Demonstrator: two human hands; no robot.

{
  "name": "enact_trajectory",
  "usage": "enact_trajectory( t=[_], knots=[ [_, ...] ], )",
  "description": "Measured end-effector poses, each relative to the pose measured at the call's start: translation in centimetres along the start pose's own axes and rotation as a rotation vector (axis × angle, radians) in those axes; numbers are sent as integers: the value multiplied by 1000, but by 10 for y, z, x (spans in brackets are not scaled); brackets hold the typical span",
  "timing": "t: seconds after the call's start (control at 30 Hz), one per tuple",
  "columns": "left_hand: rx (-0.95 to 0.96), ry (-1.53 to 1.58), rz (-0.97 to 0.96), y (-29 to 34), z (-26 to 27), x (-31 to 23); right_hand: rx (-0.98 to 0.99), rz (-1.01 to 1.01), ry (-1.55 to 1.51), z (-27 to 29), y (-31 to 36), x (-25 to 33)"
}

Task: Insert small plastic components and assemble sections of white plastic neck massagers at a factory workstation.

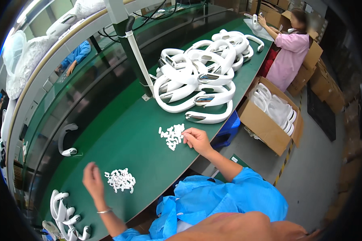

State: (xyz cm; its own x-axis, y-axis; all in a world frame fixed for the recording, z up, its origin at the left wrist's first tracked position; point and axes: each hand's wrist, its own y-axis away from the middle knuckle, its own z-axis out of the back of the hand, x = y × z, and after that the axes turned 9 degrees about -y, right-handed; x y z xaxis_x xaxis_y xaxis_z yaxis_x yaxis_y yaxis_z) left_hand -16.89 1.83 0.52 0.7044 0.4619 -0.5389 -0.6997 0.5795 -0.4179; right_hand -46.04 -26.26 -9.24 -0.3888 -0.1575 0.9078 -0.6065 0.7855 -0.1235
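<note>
My right hand point(197, 140) is at the right edge of a pile of small white plastic pieces point(173, 138) on the green table. Its thumb and fingers come together in a pinch; whatever they hold is too small to make out. My left hand point(93, 181), with a bracelet on the wrist, is over the table just left of a second heap of small white pieces point(121, 179). Motion blurs its fingers, and I cannot tell whether they hold anything. Farther back lies a big stack of white curved, neckband-shaped devices point(205, 76) with shiny ends.
A single white neckband device point(64, 140) lies at the left, and several more point(64, 217) at the lower left. A dark post point(134, 56) rises from the table. An open carton point(265, 120) and a blue stool point(228, 130) are at the right, near a person in pink point(289, 56).
</note>
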Motion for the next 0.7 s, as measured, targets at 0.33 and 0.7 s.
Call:
enact_trajectory(
  t=[0.33,0.7],
  knots=[
    [-193,-1086,374,-139,42,259,-24,-32,7,-2,0,5],
    [226,-532,546,-200,-20,319,-77,-150,66,-4,-7,9]
  ],
)
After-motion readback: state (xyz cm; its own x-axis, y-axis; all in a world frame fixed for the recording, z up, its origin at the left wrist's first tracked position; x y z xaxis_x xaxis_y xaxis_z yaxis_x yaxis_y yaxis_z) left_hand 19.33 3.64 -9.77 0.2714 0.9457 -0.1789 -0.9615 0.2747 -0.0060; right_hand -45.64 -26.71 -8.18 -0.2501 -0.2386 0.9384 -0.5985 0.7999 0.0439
